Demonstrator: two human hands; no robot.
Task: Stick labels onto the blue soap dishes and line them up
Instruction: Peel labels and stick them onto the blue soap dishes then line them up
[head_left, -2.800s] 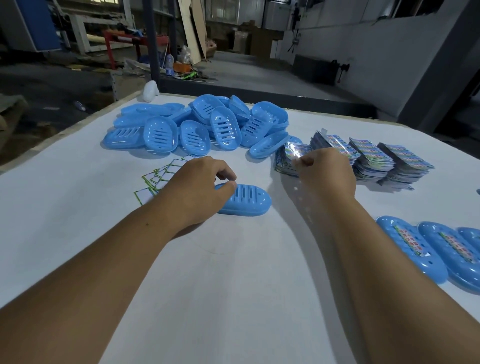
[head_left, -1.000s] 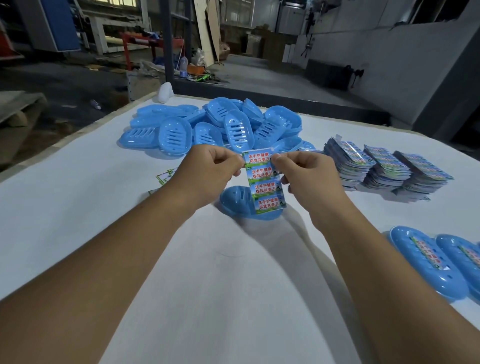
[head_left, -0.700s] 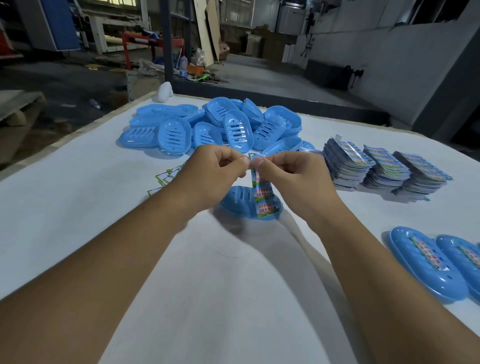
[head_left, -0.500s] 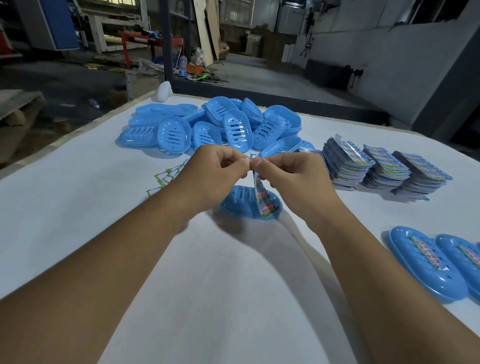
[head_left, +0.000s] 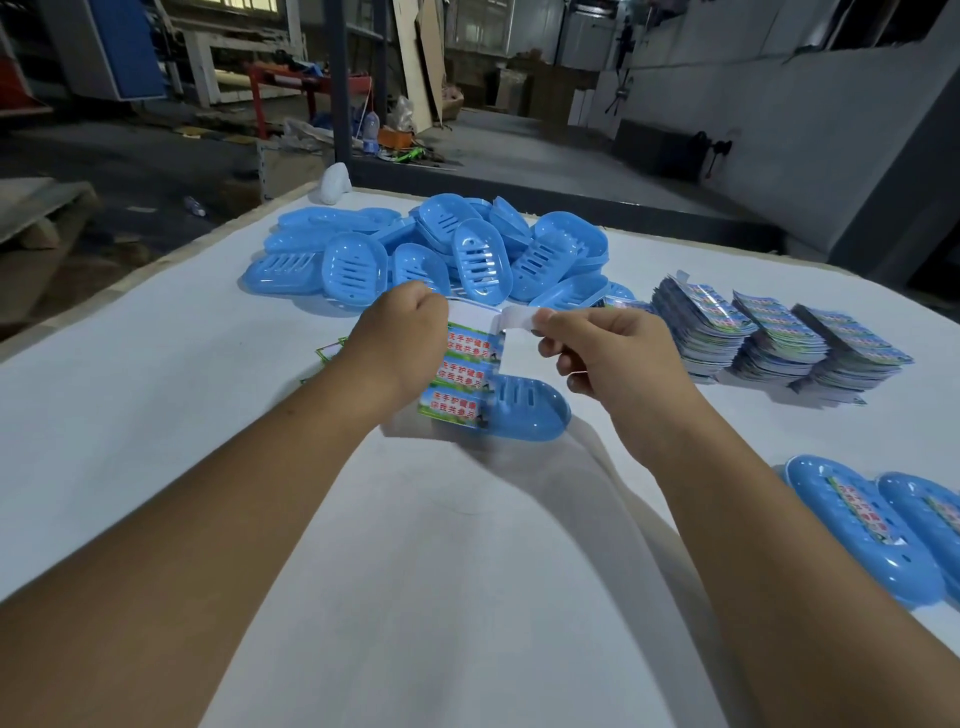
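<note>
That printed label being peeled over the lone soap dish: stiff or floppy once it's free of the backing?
Probably floppy: the label hangs limp from the left hand, and the white backing curls in the right hand. Likely very light. Its exposed adhesive may cling to fingers or the soap dish.

Two bare forearms, no sleeves, gloves, rings or watch.

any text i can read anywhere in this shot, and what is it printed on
"洗手护健康 你我共参与", red characters, repeated in blocks down the green-bordered sticker label, which the left hand and right hand are peeling from its white backing.
Printed labels on the two blue oval soap dishes at the right edge: too blurred to read.
Stacks of printed label sheets: too small to read.
</note>
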